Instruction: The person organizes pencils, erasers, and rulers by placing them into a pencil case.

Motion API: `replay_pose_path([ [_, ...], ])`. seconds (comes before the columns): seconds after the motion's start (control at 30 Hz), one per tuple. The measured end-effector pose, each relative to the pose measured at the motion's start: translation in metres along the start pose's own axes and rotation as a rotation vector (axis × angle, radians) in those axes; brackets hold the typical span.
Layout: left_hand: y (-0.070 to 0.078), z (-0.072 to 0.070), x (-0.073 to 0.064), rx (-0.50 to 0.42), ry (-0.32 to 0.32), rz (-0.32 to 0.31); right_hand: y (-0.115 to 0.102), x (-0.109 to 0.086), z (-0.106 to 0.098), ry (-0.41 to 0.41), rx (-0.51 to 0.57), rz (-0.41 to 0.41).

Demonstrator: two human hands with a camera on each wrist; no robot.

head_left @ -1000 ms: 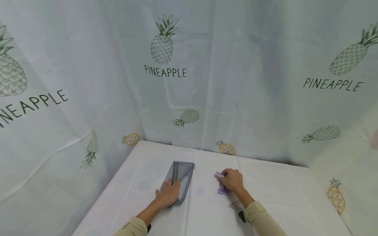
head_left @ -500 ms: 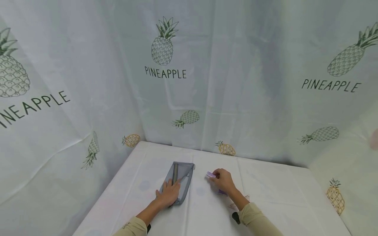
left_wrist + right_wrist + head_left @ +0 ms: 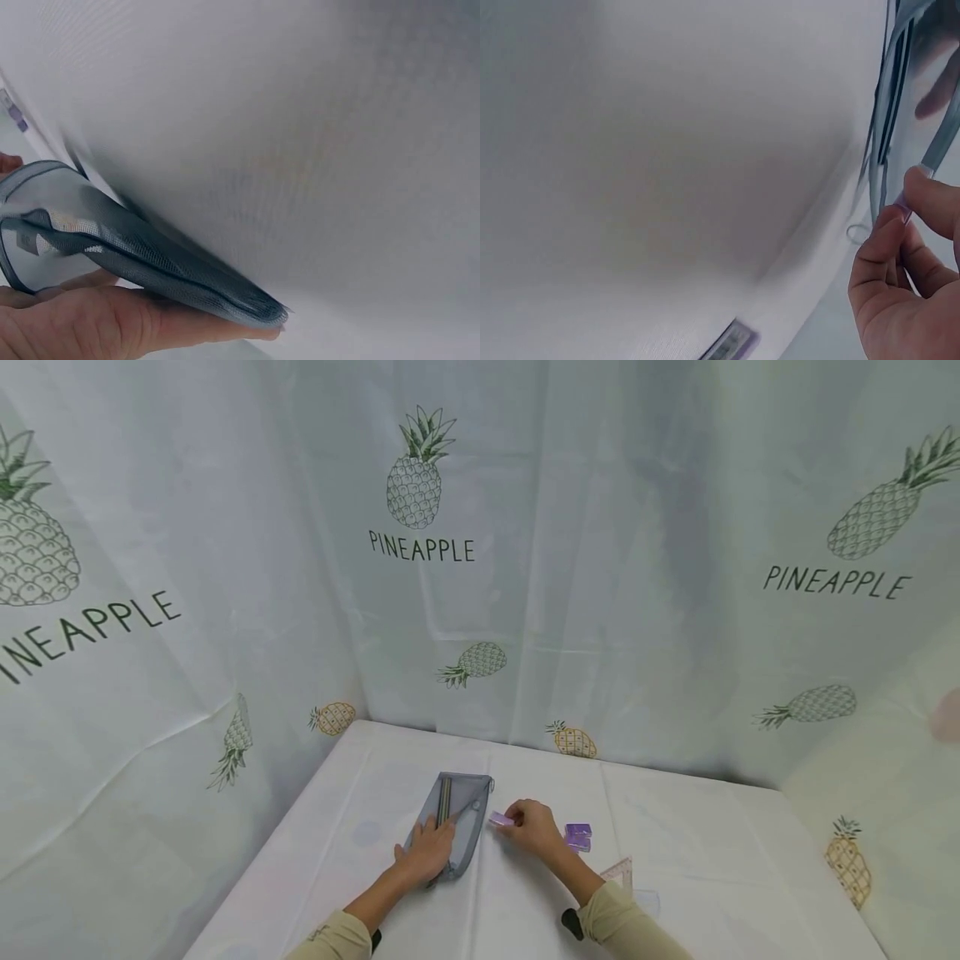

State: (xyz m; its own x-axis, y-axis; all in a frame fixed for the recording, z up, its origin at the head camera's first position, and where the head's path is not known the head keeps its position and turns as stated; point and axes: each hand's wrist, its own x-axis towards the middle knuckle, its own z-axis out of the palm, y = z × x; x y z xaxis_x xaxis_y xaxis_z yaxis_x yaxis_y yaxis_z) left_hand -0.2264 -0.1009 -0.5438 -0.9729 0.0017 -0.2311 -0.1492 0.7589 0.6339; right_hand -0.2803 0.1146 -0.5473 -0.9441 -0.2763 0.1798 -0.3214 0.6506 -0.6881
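A grey mesh zip pouch (image 3: 468,837) with a dark striped band lies on the white-covered table. My left hand (image 3: 429,853) rests on its near left part with fingers spread. In the left wrist view, the thumb lies straight along the edge of the pouch (image 3: 180,262). My right hand (image 3: 534,828) pinches a small purple-and-white block, seemingly an eraser (image 3: 499,819), between thumb and fingers. It is just right of the pouch's edge. In the right wrist view, the fingers mostly cover this eraser (image 3: 904,206), close to the pouch's rim.
More small purple blocks (image 3: 578,832) lie right of my right hand. A clear triangular set square (image 3: 621,870) is partly behind the right forearm, beside a faint transparent plastic piece (image 3: 647,902). A pineapple-print curtain (image 3: 637,610) hangs behind the table.
My right hand has carried the eraser left, from beside the other purple blocks to the pouch's edge. Those blocks and the set square are more exposed now. My left hand has stayed on the pouch.
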Motion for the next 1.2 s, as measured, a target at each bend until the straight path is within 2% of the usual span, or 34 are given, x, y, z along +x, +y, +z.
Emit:
replay_pose_path([
  [0.2,0.003,-0.003,-0.005,0.009,0.007,-0.003,-0.016,-0.002,0.020,-0.071,-0.003,-0.060],
  [0.33,0.001,-0.003,-0.009,0.017,0.011,-0.004,-0.028,-0.004,0.036,-0.157,-0.008,-0.104],
  [0.43,0.000,-0.003,-0.010,0.004,0.011,0.003,-0.035,-0.005,0.045,-0.197,-0.015,-0.107],
  [0.57,0.002,-0.003,-0.009,0.001,0.009,0.012,-0.041,-0.003,0.051,-0.202,-0.031,-0.131],
  [0.77,0.005,-0.007,-0.009,0.045,-0.004,0.026,-0.047,0.001,0.057,-0.202,-0.040,-0.164],
  [0.93,0.004,-0.009,-0.009,0.015,-0.007,0.062,-0.050,-0.002,0.057,-0.221,0.008,-0.169],
  [1.07,-0.003,-0.003,-0.007,0.025,0.016,0.101,-0.049,-0.008,0.051,-0.233,0.032,-0.184],
  [1.2,-0.009,0.006,-0.008,0.084,0.048,0.124,-0.042,-0.016,0.042,-0.198,0.007,-0.231],
])
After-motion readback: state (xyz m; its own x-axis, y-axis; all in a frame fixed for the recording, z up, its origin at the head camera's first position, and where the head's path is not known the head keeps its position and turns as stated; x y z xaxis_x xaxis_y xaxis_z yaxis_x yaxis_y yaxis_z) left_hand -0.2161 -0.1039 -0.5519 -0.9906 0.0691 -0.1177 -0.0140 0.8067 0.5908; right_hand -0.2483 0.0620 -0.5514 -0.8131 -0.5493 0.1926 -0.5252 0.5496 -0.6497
